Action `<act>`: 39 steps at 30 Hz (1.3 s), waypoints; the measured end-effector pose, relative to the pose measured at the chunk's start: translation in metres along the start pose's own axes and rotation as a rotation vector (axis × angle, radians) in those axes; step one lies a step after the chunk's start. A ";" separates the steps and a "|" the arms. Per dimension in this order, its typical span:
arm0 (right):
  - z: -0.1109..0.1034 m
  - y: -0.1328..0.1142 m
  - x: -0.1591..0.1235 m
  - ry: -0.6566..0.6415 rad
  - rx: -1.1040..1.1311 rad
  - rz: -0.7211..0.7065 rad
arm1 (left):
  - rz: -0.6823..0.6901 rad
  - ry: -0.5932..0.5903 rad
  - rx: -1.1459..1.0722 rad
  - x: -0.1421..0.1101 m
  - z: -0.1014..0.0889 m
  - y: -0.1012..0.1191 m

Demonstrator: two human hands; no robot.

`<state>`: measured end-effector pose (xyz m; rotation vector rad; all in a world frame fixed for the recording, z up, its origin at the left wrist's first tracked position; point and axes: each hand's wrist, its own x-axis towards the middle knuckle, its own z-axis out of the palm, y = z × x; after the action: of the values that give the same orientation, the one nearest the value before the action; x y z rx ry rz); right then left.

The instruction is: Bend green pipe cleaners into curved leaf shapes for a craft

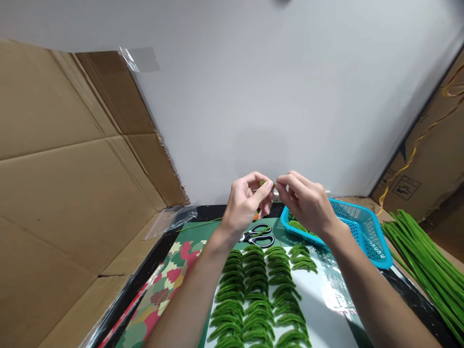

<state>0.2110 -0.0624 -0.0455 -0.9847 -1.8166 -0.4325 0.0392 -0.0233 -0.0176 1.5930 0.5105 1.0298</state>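
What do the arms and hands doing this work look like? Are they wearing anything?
They are a person's own: the left hand and right hand have no gloves, and I see no rings. The left forearm and right forearm are bare as far as the view shows, with no sleeves, watch, bracelet, cables or markings visible.

1. A pale wall is seen behind the black table.
2. The left is lined by creased cardboard, its corner overlapped by clear tape.
3. At right, printed cardboard is crossed by a yellow cord.
4. A soft shadow is cast on the wall.
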 end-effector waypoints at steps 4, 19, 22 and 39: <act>0.001 0.002 -0.002 0.000 -0.153 -0.096 | -0.171 -0.061 -0.155 0.000 -0.005 0.002; 0.015 -0.013 0.015 0.029 1.290 0.891 | 0.668 0.247 0.896 0.000 0.009 -0.016; 0.013 -0.006 0.020 -0.108 1.523 1.004 | 0.877 0.243 1.113 0.006 -0.001 -0.022; 0.002 -0.012 0.021 -0.005 0.514 0.413 | 0.116 -0.095 0.206 0.016 -0.008 -0.002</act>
<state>0.1968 -0.0590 -0.0266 -0.9538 -1.5564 0.2812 0.0413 -0.0057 -0.0140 1.8638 0.4760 1.0075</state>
